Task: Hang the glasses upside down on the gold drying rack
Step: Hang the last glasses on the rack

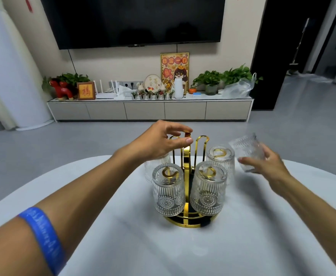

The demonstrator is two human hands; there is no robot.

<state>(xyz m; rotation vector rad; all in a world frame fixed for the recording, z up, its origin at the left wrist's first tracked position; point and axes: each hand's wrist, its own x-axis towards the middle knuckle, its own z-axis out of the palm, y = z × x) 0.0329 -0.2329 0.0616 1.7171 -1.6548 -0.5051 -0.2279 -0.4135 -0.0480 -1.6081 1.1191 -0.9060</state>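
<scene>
The gold drying rack (189, 223) stands on the white table (163, 246). Several ribbed glasses hang upside down on it: one at the front left (168, 193), one at the front right (207, 191), one at the back right (221, 159) and one at the back left (156, 166) partly behind my arm. My left hand (163, 142) pinches the rack's top handle (187, 134). My right hand (266, 164) holds another ribbed glass (246, 150), tilted and blurred, in the air to the right of the rack. A bare gold hook (202, 140) rises at the back.
Beyond the table is grey floor, then a low cabinet (149, 110) with plants, frames and small items under a wall television (131, 20). A blue band (43, 238) is on my left forearm.
</scene>
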